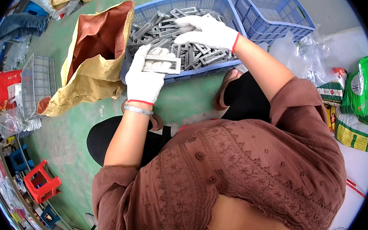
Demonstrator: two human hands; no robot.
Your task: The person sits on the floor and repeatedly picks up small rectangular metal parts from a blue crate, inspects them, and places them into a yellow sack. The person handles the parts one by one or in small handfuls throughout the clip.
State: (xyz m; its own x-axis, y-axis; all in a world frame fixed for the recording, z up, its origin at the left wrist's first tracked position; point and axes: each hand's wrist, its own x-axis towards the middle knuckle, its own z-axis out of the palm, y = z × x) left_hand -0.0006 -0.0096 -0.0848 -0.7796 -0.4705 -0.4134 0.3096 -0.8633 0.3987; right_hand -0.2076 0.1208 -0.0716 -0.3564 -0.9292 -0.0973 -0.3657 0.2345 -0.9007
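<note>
My left hand (143, 81), in a white knitted glove with a red cuff, lies palm up at the near left of a blue plastic crate (204, 70). Its fingers are curled round a grey rectangular metal frame (175, 65) with a long slot through it. Many similar grey metal pieces (194, 57) lie jumbled in the crate. Over this pile reaches my right hand (210, 30), gloved the same way. Its thumb and fingers are apart, and I see nothing between them.
An open yellow woven sack (84, 89) with a reddish-brown lining leans beside the crate. A second blue crate (267, 24) stands at the right, near clear plastic bags (307, 60) and green packages (359, 86). At left are a grey mesh basket (39, 85) and a red stool (42, 181).
</note>
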